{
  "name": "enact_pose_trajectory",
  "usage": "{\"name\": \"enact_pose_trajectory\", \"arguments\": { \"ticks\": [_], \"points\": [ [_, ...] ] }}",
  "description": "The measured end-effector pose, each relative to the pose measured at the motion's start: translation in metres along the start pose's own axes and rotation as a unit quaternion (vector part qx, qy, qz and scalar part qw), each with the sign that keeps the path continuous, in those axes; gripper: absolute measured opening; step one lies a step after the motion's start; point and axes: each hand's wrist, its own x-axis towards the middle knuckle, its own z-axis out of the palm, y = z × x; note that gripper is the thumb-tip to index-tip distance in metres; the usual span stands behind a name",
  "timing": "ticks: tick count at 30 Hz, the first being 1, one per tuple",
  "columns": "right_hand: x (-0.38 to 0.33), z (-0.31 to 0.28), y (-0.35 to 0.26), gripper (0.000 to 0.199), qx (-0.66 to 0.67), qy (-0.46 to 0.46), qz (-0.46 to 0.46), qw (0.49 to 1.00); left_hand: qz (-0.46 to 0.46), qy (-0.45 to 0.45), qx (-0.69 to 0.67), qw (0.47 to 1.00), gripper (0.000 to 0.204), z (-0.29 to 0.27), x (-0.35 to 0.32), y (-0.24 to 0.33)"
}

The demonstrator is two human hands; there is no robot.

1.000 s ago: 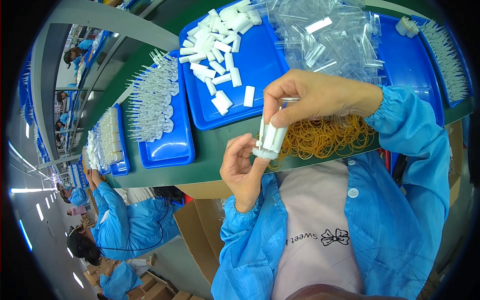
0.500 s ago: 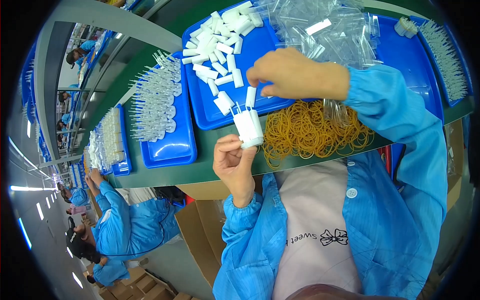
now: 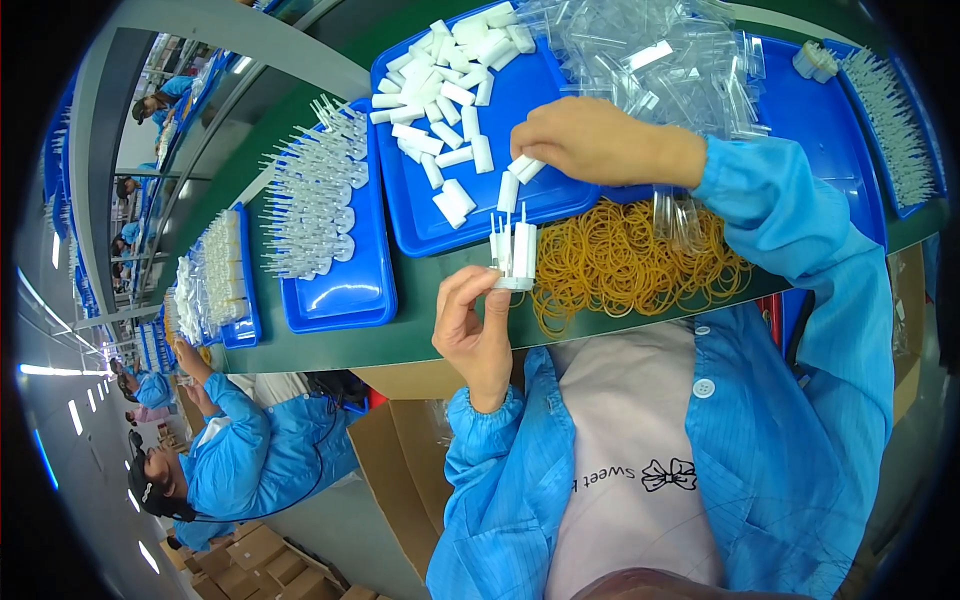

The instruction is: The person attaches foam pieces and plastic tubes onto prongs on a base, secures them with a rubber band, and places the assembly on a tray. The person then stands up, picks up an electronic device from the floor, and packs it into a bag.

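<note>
Lining grn tbl (image 3: 420, 318): blue trays (image 3: 340, 298), co-wkr (image 3: 240, 430)

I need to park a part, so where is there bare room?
Bare: the blue tray floor between the clear plastic sleeves and far-right pronged pieces; green tabletop between the left pronged-piece tray and your left hand. Crowded: the rubber-band heap, the white tube pile.
</note>
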Motion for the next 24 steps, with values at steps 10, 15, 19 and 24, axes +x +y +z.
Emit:
{"name": "enact_pose_trajectory", "arguments": {
  "ticks": [10,15,19,24],
  "points": [
    [0.016,-0.048,-0.017,0.026,0.466,-0.244,0.272,0.806,0.070,-0.004,0.026,0.997,0.015,0.002,-0.005,0.013],
    [0.013,-0.043,-0.024,0.028,0.499,-0.245,0.281,0.783,0.087,-0.001,0.010,0.996,0.015,0.002,-0.006,0.016],
    [0.014,-0.035,-0.044,0.029,0.482,-0.222,0.277,0.801,0.073,-0.013,0.011,0.997,0.016,0.003,-0.006,0.019],
    [0.013,-0.040,-0.041,0.026,0.537,-0.243,0.275,0.759,0.062,-0.002,0.005,0.998,0.017,-0.001,-0.008,0.021]
  ]
}}
